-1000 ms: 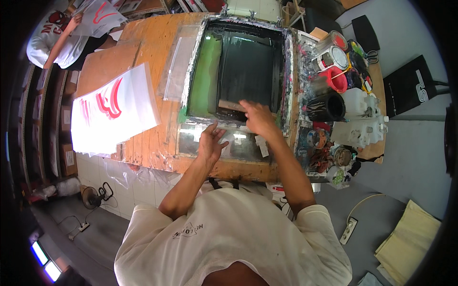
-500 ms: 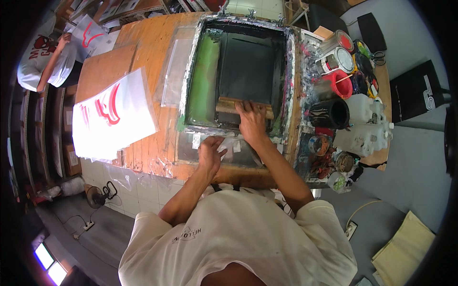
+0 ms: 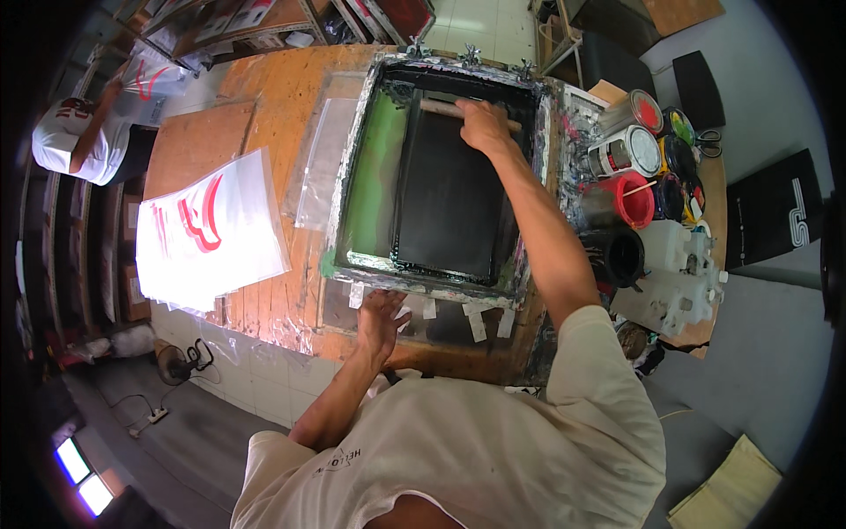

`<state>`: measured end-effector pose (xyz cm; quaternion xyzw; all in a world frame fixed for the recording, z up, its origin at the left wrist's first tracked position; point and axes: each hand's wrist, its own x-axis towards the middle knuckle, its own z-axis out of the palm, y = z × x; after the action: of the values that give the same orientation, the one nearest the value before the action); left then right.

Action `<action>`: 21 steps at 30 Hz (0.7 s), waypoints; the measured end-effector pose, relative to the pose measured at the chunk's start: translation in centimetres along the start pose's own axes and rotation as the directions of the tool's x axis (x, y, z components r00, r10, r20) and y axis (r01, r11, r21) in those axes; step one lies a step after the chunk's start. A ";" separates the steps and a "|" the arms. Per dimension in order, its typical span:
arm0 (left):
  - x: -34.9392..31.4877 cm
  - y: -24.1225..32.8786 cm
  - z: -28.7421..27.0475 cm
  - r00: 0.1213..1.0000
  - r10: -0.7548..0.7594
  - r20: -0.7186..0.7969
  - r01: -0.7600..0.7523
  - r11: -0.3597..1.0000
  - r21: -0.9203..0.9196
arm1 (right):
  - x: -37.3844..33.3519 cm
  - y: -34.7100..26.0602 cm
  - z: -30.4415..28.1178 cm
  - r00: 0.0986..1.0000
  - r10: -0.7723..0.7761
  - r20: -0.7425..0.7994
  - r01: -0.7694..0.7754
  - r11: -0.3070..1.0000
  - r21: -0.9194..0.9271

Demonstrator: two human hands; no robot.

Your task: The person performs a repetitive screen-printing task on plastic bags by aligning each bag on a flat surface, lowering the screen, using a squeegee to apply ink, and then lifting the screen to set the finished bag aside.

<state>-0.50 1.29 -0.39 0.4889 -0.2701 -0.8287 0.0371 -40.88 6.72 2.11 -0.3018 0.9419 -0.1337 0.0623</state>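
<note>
A screen-printing frame (image 3: 352,150) lies on the wooden table, its mesh spread with black ink (image 3: 451,198) beside a green strip (image 3: 374,185). At the frame's far end, my right hand (image 3: 485,125) is closed on a wooden-handled squeegee (image 3: 441,108), which lies across the mesh. The blade is hidden. By the frame's near rim is my left hand (image 3: 381,322), its thumb and fingers apart, with nothing seen in it. Whether its fingertips touch the rim is unclear. Pale tape strips (image 3: 476,323) show just below that rim.
Printed clear plastic sheets (image 3: 207,234) are stacked on the table's left. Paint cans (image 3: 627,152), a red tub (image 3: 630,201), a black pot (image 3: 621,256) and white jugs (image 3: 670,286) crowd the right. Metal clamps (image 3: 470,57) line the frame's far edge. Another person (image 3: 88,141) stands at far left.
My right hand has pushed the squeegee from the near end of the mesh to the far end. My left hand stays by the near rim, fingers more extended. The view has shifted slightly.
</note>
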 end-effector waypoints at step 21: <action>-7.8 15.1 10.6 0.687 0.322 0.651 -0.252 0.946 -0.202 | -19.7 -11.5 -17.6 0.772 -0.342 -0.536 0.299 0.939 -0.170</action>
<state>-8.27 -4.67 17.06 0.1034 -0.2975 -0.9449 0.0891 -22.05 13.05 23.01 -0.4076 0.8576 -0.1892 -0.2503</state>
